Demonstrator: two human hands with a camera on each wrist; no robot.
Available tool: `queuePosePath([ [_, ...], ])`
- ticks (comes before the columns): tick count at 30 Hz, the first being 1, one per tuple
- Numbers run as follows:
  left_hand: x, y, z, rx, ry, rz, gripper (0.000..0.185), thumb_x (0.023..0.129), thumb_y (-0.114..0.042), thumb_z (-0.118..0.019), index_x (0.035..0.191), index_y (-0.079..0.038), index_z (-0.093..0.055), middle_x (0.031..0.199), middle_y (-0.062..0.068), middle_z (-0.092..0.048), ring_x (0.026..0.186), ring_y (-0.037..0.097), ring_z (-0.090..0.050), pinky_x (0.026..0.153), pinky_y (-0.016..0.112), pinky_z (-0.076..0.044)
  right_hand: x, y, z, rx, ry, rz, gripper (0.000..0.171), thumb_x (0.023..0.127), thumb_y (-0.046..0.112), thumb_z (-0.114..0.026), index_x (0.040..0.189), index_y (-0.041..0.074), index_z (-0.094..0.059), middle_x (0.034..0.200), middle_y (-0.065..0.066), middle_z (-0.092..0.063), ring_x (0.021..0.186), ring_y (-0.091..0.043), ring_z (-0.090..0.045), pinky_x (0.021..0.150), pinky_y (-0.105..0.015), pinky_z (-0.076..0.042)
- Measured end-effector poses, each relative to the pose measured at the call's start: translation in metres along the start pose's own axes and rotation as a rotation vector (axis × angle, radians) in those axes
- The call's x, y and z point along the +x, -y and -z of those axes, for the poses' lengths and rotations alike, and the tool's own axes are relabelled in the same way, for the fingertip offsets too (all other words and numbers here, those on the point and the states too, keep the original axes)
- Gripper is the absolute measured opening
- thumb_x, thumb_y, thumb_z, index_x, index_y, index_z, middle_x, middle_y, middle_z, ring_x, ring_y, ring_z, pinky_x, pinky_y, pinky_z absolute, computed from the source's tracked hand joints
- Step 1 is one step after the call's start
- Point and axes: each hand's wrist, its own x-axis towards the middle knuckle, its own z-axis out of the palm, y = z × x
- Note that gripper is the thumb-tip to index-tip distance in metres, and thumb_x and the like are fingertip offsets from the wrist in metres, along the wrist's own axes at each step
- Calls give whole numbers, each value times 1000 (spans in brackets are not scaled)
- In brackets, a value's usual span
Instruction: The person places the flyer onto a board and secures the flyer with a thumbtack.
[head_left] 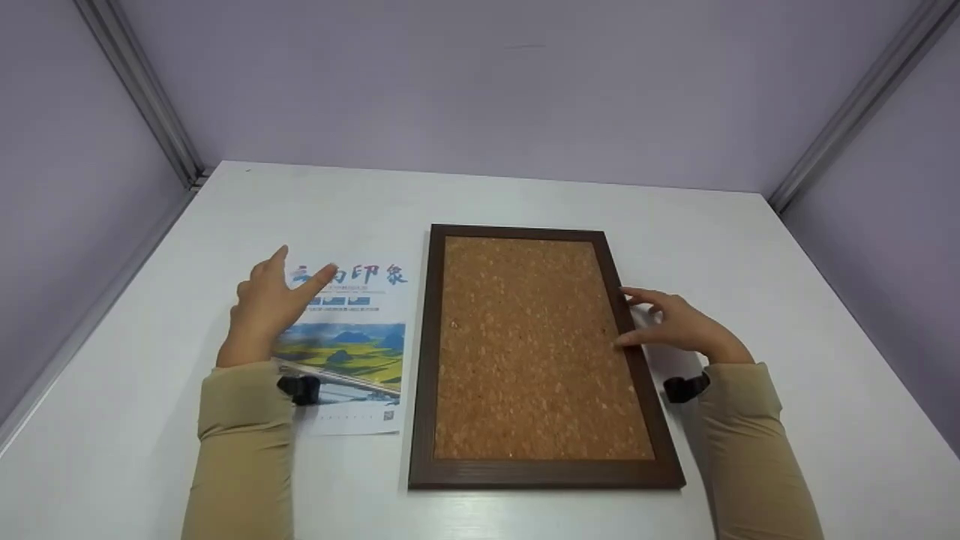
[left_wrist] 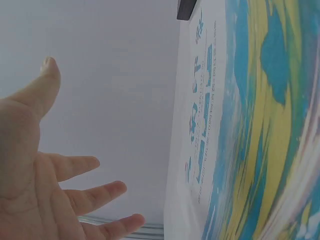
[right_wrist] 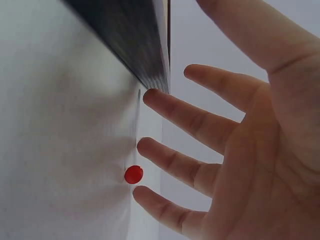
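Two hands out, neither gripping anything. Cork board (head_left: 541, 349), dark wood frame, lies flat at centre of white bench (head_left: 787, 315), long side running 12 to 6. Printed poster (head_left: 352, 345) lies flat just beside it at 9 o'clock, close to the frame's left rail; whether they touch I cannot tell.

Right hand (head_left: 679, 324) at 3 o'clock of the board, grip released, fingers spread and nearly straight, fingertips (right_wrist: 152, 96) at the frame's outer edge. Small red pin (right_wrist: 133, 174) sits on the bench by those fingertips, seen only in the right wrist view.

Left hand (head_left: 268, 307) raised over the poster's upper left part, grip released, palm turned inward, thumb up, fingers loosely extended toward 1 o'clock; not pressing the paper.

Judgement: steadying the board looks like the step in hand. Keep fingertip pressure light and square on the rail so the board does not skew, and mind the pin underhand.
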Motion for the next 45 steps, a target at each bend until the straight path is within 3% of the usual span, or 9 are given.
queuePosePath([
  [11, 2, 30, 11, 43, 145, 21, 104, 91, -52, -64, 156, 5, -7, 155, 40, -12, 136, 66, -16, 106, 75, -23, 4, 1, -3, -30, 18, -21, 91, 81, 41, -81, 152, 3, -38, 154, -22, -39, 137, -53, -34, 108, -67, -32],
  [17, 3, 36, 7, 44, 152, 77, 105, 86, -38, -75, 156, 5, -11, 152, 40, -20, 128, 58, -26, 104, 70, -30, 3, 0, -1, -32, 38, -40, 90, 79, 40, -83, 150, 3, -41, 156, -23, -36, 142, -51, -28, 111, -67, -28],
  [21, 6, 36, 3, 29, 158, 102, 105, 84, -29, -79, 156, 3, -11, 151, 39, -22, 124, 52, -25, 104, 66, -31, 2, -1, 0, -20, 52, -48, 92, 78, 39, -84, 151, 3, -40, 157, -24, -33, 145, -49, -23, 112, -68, -25],
  [29, 8, 34, 4, -56, 151, 77, 98, 87, -10, -72, 155, 7, -3, 154, 39, -18, 139, 59, -20, 114, 67, -21, -2, -1, 3, -4, 75, -54, 91, 80, 36, -82, 152, 4, -38, 158, -25, -30, 147, -49, -20, 112, -67, -26],
  [38, 4, 37, 7, -28, 125, 73, 71, 100, -24, -54, 149, 15, -21, 148, 41, -29, 134, 55, -34, 108, 62, -36, -5, 1, 4, 17, 87, -30, 88, 83, 32, -81, 152, 3, -37, 158, -25, -29, 146, -49, -19, 111, -66, -29],
  [45, 5, 46, 11, -88, 90, 100, 70, 102, -27, -52, 149, 15, -22, 151, 40, -26, 138, 54, -31, 111, 62, -33, -5, 2, 3, -11, 73, -35, 88, 82, 33, -81, 152, 3, -38, 158, -25, -30, 146, -48, -21, 111, -66, -28],
])
